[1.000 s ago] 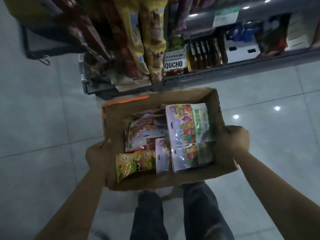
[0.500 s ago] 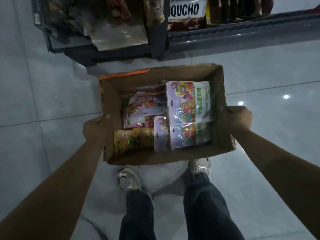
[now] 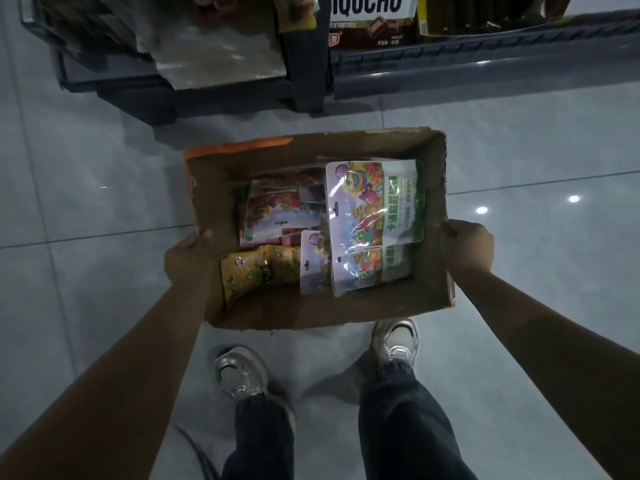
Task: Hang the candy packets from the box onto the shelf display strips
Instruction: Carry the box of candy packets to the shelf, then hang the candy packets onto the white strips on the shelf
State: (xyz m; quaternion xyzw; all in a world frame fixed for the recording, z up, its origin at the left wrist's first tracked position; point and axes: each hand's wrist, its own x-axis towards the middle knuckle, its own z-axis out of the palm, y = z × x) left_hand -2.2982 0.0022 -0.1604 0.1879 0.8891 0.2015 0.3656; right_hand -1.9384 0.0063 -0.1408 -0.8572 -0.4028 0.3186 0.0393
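An open brown cardboard box (image 3: 311,313), with an orange strip along its far left rim, is held above a grey tiled floor (image 3: 86,188). The left hand (image 3: 188,258) grips the box's left wall and the right hand (image 3: 469,249) grips its right wall, fingers curled over the edges. Inside lie candy packets: a large glossy packet with a rainbow lollipop and green side panel (image 3: 375,200) on top at the right, a similar one (image 3: 372,271) just nearer, a smaller pale packet (image 3: 313,263) beside it, pink packets (image 3: 273,213) at the far left and a yellow packet (image 3: 258,271) at the near left. Beyond the box stands a dark shelf (image 3: 485,64) bearing chocolate boxes (image 3: 372,20). Two sneakers and dark trousers show below
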